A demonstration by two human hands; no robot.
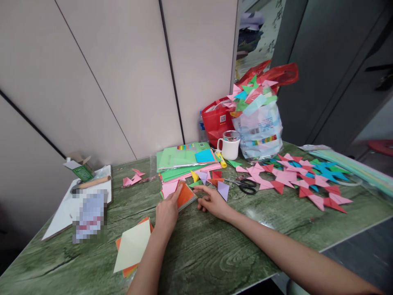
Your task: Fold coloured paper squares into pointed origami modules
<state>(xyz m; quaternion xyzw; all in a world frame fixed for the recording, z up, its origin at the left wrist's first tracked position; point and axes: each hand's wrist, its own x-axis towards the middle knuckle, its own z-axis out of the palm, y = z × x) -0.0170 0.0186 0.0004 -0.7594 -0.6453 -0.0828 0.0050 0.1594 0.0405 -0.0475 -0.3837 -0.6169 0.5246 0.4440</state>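
Note:
My left hand (166,213) grips a small stack of square paper (186,194) with an orange sheet on top, its index finger lying along the upper edge. My right hand (213,202) is beside the stack's right corner; its fingers are loosely bent and apart, and I see nothing in them. Just beyond the hands lie folded paper pieces: a yellow one (194,176), a green one and a purple one (223,190). Scissors (246,187) with black handles rest to their right. A loose pile of squares, cream sheet (132,247) uppermost, lies by my left forearm.
Many joined pink, red and blue paper pieces (285,177) spread over the right side. Green paper packs (178,157), a white mug (230,148), a red bag (218,123) and a stuffed plastic bag (260,127) stand behind. At left, a hammer (93,184) lies on a white board (63,215).

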